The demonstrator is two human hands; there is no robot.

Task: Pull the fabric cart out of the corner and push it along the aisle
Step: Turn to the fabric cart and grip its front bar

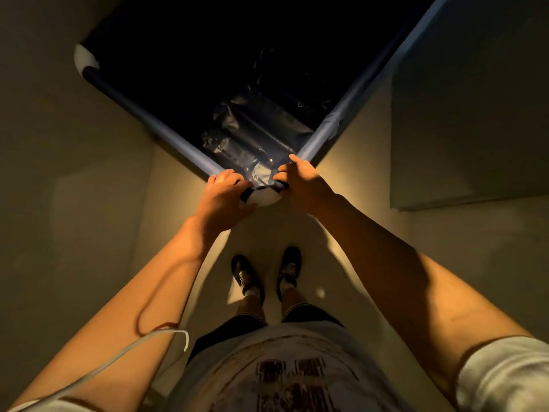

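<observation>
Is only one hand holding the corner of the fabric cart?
No, the left hand and the right hand both grip the blue rim of the fabric cart, one on each side of its near corner.

Cart rim (166,135) matt blue cloth w/ glossy crinkled plastic liner (249,135) inside.

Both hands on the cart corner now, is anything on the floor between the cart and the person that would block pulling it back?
Nothing visible. The left hand and right hand grip the cart rim at its near corner. The floor behind holds only the person's shoes. Walls close in on both sides.
</observation>
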